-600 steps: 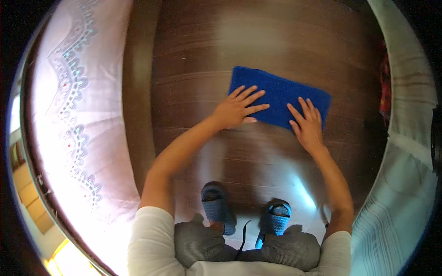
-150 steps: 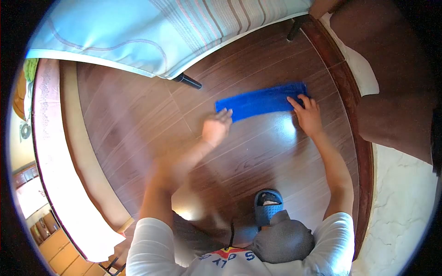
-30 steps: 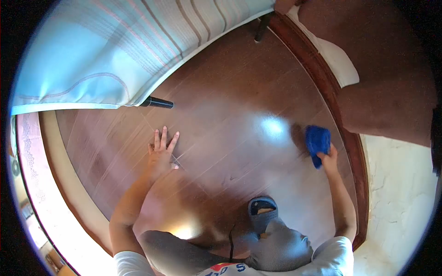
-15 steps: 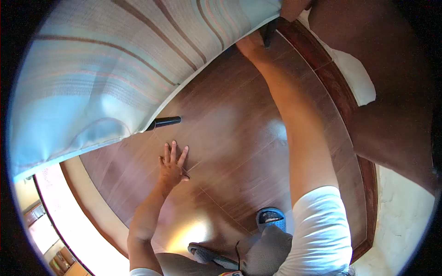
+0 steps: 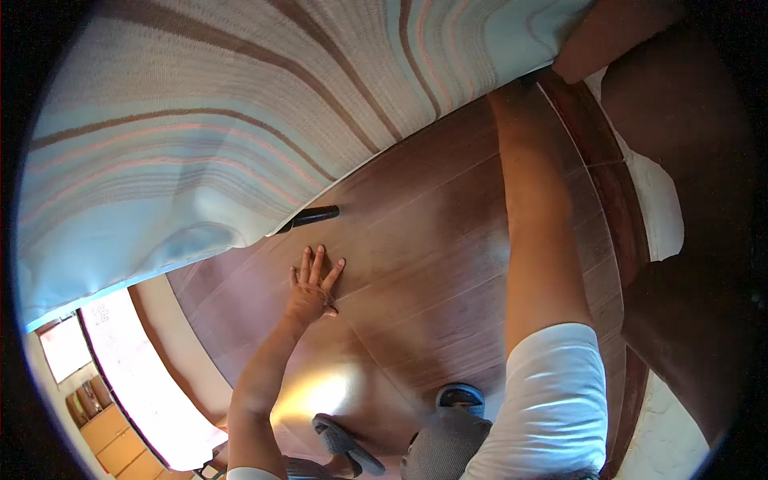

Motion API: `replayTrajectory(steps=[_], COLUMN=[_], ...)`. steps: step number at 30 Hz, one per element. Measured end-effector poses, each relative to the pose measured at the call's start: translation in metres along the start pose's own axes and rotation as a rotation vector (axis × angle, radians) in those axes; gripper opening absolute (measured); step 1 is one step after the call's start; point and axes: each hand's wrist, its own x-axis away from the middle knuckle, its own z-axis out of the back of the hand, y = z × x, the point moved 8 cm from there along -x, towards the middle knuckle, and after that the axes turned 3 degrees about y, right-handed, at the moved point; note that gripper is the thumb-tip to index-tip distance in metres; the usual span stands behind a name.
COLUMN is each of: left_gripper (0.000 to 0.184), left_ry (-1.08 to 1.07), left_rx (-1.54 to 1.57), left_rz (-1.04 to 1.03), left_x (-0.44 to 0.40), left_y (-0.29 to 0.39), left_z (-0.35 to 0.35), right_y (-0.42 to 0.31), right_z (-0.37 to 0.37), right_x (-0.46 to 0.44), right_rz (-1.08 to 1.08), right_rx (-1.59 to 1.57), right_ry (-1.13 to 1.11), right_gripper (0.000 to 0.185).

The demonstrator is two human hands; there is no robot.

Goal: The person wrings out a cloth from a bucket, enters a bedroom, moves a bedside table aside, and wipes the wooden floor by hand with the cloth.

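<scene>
My left hand (image 5: 308, 298) presses flat on the brown wood-look floor (image 5: 416, 296), fingers spread, holding nothing. Just beyond its fingertips a short black leg (image 5: 318, 214) sticks out from under a mattress or bed with a striped, plastic-like cover (image 5: 240, 96). My right arm (image 5: 538, 200) stretches far forward, and its wrist passes under the edge of that cover. The fingers of my right hand are hidden there, so whatever they touch or hold does not show.
Dark brown cloth (image 5: 688, 144) hangs on the right beside a reddish-brown baseboard (image 5: 620, 200) and a pale wall (image 5: 660, 424). A slipper (image 5: 344, 444) and a blue sandal (image 5: 462, 396) are on my feet. At lower left is a bright doorway or window area (image 5: 136, 376).
My right arm reaches deeper under the cover, and its hand, partly visible before, is now hidden. The view has shifted and the cover looks closer. My left hand stays flat on the floor.
</scene>
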Motion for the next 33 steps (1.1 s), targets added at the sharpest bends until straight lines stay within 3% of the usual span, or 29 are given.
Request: replayTrajectory(steps=[10,20,22,24,29,33], left_gripper=[0.125,0.131,0.129,0.128,0.120,0.101], left_ry=[0.088,0.270,0.283,0.319,0.464,0.574], left_rx=[-0.016,0.040,0.064,0.098,0.112,0.211], left_rz=[-0.019,-0.018,-0.022,-0.030,-0.066,-0.020], left_x=[0.003,0.006,0.008,0.011,0.034,0.055], left_y=[0.000,-0.002,-0.001,-0.001,0.003,0.005], left_z=[-0.001,-0.004,-0.001,0.000,0.006,-0.021], right_y=[-0.030,-0.099,-0.091,-0.079,-0.008,0.033], right_z=[-0.007,0.008,0.028,0.061,0.113,0.161], right_x=[0.025,0.096,0.136,0.175,0.312,0.451], right_rz=[-0.026,0.289,0.520,0.639,0.638,0.639], right_rx=[0.004,0.003,0.122,0.150,0.206,0.216], right_ry=[-0.034,-0.095,-0.272,-0.185,-0.228,-0.311], right_gripper=[0.045,0.045,0.046,0.046,0.052,0.056])
